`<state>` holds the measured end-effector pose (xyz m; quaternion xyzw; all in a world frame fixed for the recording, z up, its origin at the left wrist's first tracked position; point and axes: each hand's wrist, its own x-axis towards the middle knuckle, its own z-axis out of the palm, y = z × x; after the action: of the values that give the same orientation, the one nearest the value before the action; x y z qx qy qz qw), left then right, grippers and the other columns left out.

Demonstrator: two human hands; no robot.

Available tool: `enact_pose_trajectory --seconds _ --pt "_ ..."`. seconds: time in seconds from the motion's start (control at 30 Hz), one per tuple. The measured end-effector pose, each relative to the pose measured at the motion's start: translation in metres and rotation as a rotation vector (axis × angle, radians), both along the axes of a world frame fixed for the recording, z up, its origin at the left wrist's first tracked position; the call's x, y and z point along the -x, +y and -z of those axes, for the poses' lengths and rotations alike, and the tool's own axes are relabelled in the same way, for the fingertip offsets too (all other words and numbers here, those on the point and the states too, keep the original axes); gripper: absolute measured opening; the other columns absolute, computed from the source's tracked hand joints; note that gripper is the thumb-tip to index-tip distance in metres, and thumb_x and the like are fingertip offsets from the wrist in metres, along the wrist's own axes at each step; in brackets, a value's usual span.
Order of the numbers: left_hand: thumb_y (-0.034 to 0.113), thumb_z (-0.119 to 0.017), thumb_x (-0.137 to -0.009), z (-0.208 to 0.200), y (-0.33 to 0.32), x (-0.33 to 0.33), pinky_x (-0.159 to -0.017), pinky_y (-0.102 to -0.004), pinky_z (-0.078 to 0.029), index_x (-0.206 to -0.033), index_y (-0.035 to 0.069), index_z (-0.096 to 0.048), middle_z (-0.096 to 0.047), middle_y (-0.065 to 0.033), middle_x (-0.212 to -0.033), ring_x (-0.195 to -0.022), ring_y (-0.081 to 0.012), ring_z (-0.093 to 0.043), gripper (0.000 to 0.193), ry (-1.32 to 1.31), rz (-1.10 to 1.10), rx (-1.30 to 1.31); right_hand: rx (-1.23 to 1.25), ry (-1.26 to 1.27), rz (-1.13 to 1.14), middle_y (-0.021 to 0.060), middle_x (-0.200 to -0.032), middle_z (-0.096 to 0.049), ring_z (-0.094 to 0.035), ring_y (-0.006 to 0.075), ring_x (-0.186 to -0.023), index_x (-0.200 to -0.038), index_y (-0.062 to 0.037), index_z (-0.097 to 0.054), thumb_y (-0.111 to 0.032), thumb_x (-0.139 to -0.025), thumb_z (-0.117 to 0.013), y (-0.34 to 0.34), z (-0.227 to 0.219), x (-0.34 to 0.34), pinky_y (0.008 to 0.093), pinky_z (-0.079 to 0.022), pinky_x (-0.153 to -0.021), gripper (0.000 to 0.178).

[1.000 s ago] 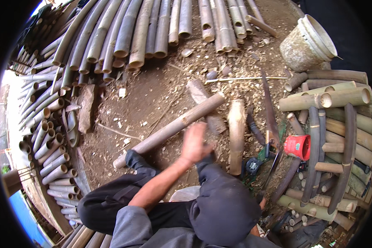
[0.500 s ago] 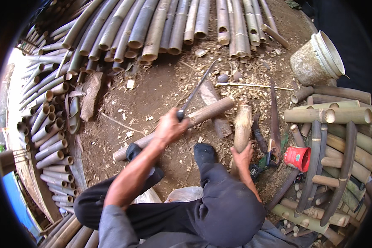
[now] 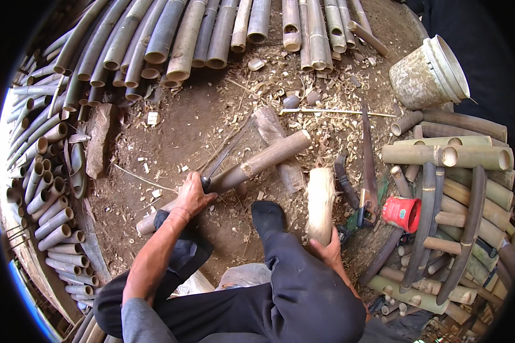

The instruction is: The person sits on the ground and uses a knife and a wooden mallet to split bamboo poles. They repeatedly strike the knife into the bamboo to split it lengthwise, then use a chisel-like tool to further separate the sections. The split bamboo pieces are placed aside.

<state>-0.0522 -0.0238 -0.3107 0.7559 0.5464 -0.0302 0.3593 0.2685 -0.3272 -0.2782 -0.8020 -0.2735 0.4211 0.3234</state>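
My left hand (image 3: 193,197) is closed round the dark handle of a long-bladed knife (image 3: 232,150). The blade slants away to the upper right, close along the far side of a bamboo pole (image 3: 263,163); I cannot tell if it touches. That pole lies at a slant on the ground, its far part across a flat wooden block (image 3: 292,174) and its near end beside my left foot. In my right hand (image 3: 326,250), by my right knee, is a thick, pale wooden club (image 3: 321,200), gripped at its lower end and pointing away from me.
A saw (image 3: 369,166) and a dark curved piece (image 3: 344,177) lie right of the club. Beyond stand a red cup (image 3: 401,214), a bamboo frame (image 3: 429,228) and a dirty white bucket (image 3: 429,74). Bamboo poles (image 3: 183,40) fill the back and left. Shavings cover the dirt.
My left hand has drawn the knife toward me and to the left. The club in my right hand has swung nearer, showing more of its pale side. The view has shifted slightly.
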Motion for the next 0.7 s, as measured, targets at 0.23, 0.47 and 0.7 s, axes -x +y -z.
enact_pose_trajectory --seconds 0.23,0.47,0.7 --pt "0.022 -0.088 -0.069 0.021 -0.028 -0.009 -0.089 -0.0463 -0.048 -0.111 -0.003 -0.050 -0.056 -0.0233 -0.107 -0.102 -0.0416 -0.057 0.063 -0.015 -0.081 -0.094 0.086 -0.075 0.070 0.0215 -0.132 -0.056 -0.058 0.0300 -0.120 -0.148 0.0009 -0.032 -0.031 -0.072 -0.085 -0.058 0.022 0.023 0.0377 -0.045 -0.102 0.097" --pt "0.022 -0.088 -0.069 0.022 -0.029 -0.010 -0.088 -0.0457 -0.048 -0.111 -0.002 -0.049 -0.057 -0.0227 -0.107 -0.101 -0.0413 -0.057 0.062 -0.057 -0.045 -0.128 0.140 -0.032 0.067 0.0209 -0.136 -0.053 -0.055 0.0295 -0.124 -0.149 -0.0008 -0.031 -0.026 -0.073 -0.085 -0.050 0.019 0.024 0.0382 -0.043 -0.104 0.096" --pt "0.028 -0.086 -0.072 0.013 -0.006 -0.038 -0.082 -0.0478 -0.050 -0.108 -0.002 -0.050 -0.058 -0.0228 -0.105 -0.097 -0.0416 -0.061 0.059 -0.056 0.004 -0.037 0.218 -0.018 0.101 0.0204 -0.136 -0.053 -0.054 0.0272 -0.124 -0.149 -0.0014 -0.031 -0.022 -0.074 -0.085 -0.046 0.009 0.022 0.0377 -0.043 -0.104 0.095"
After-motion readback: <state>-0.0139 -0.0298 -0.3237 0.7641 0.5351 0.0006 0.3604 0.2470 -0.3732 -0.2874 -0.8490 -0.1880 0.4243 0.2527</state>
